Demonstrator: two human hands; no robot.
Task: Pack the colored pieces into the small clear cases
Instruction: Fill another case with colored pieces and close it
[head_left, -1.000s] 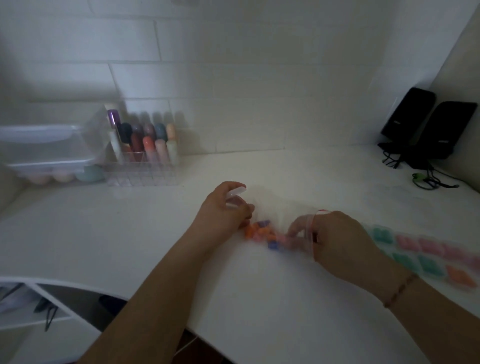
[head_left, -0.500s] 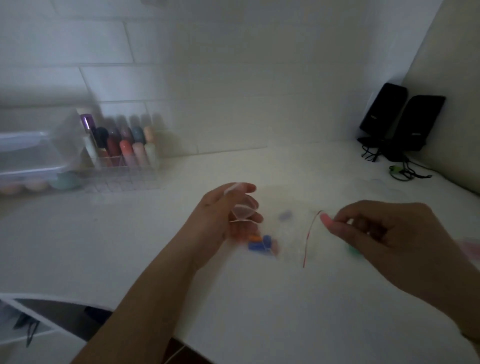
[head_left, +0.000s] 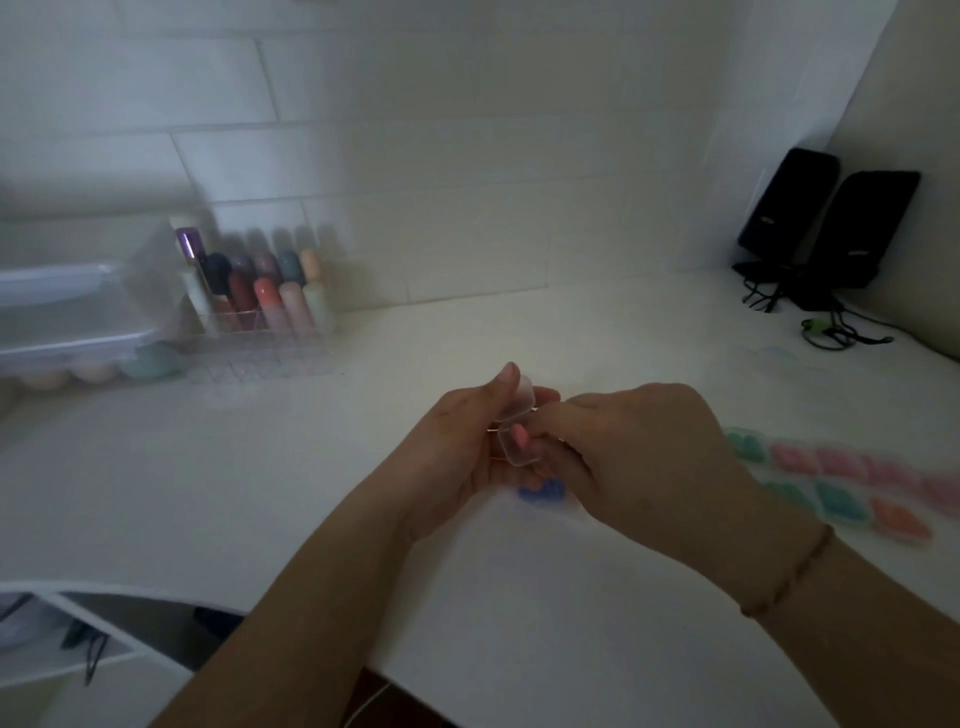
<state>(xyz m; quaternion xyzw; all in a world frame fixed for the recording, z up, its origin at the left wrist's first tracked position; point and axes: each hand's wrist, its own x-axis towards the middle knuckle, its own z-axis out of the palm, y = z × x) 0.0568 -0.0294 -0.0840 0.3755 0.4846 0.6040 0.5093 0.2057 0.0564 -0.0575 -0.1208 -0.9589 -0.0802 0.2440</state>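
Since half a second ago, right hand (head_left: 639, 457) has crossed to left hand (head_left: 467, 447), whose curled fingers grasp a small hinged clear plastic case (head_left: 514, 431); right fingertips pinch a pink piece into it; next, I judge, seating it, then snapping the lid

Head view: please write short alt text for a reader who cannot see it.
Over a white desk, the left hand holds an open small clear case while the right hand puts a pink piece into it. Filled cases lie at the right.
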